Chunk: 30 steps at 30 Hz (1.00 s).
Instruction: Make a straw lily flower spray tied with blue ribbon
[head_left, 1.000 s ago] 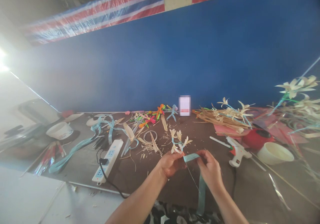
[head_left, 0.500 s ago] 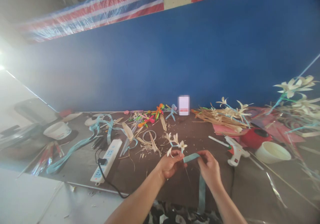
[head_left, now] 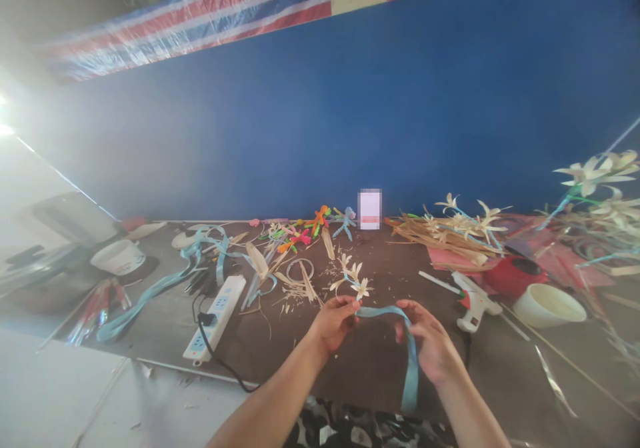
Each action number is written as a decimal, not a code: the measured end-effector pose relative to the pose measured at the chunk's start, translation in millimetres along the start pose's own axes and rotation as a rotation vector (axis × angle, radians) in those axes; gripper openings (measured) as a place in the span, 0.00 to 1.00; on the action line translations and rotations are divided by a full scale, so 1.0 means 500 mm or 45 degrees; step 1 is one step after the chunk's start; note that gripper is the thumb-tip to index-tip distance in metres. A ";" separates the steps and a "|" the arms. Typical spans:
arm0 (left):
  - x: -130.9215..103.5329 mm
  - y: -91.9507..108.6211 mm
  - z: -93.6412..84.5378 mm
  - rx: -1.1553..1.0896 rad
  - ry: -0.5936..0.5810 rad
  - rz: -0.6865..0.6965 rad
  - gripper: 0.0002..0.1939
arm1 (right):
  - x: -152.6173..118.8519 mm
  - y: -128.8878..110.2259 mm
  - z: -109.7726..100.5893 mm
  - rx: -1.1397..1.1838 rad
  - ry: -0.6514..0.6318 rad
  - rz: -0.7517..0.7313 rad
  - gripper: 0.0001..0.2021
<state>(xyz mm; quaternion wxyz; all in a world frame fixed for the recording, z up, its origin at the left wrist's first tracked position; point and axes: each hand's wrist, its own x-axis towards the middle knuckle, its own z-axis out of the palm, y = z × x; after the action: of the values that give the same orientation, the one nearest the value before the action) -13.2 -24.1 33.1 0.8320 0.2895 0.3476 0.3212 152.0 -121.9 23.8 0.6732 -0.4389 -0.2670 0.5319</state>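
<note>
My left hand (head_left: 337,325) is closed in a pinch on a spray of cream flowers (head_left: 354,276). Its petals stand up beyond the fingertips; the stem is mostly hidden by them. One end of a light-blue ribbon (head_left: 411,361) meets the flowers at the same fingertips. From there the ribbon arches to the right and hangs down beside my right hand (head_left: 431,341). That hand's fingers are apart and curved around the ribbon, which looks slack against them.
A white power strip (head_left: 215,321) with a black cord lies left of my arms. To the right are a glue gun (head_left: 475,303), a cream bowl (head_left: 547,307) and a red object (head_left: 515,275). Dried husks (head_left: 450,238) and bright pipe-cleaner figures (head_left: 320,220) lie along the blue partition (head_left: 320,121).
My right hand has loosened from its pinch on the ribbon and shifted slightly right. The ribbon now bows in a longer arc. The flowers and left hand have moved slightly left.
</note>
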 end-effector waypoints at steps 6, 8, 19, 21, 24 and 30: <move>-0.006 0.006 0.013 0.065 0.024 0.018 0.11 | 0.010 -0.017 0.017 -0.520 0.069 -0.045 0.15; -0.009 0.006 0.019 0.100 0.014 0.035 0.11 | 0.017 -0.016 0.032 -0.760 0.157 -0.229 0.13; -0.021 -0.003 0.029 0.197 -0.044 0.068 0.10 | 0.016 0.008 0.092 -0.917 -0.090 -0.339 0.07; -0.021 -0.006 0.027 0.161 -0.060 0.029 0.09 | 0.018 0.013 0.090 -0.879 -0.077 -0.325 0.07; -0.021 -0.007 0.028 0.083 -0.088 -0.062 0.08 | 0.022 0.027 0.086 -0.744 -0.038 -0.236 0.08; -0.024 -0.011 0.036 -0.052 -0.122 -0.172 0.07 | 0.016 0.039 0.087 -0.486 -0.022 -0.023 0.09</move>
<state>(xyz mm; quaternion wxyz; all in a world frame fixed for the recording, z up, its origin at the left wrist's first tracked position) -4.2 -41.2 44.7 0.8732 0.2634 0.3195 0.2570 109.0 -99.9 26.6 0.5802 -0.5515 -0.3729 0.4693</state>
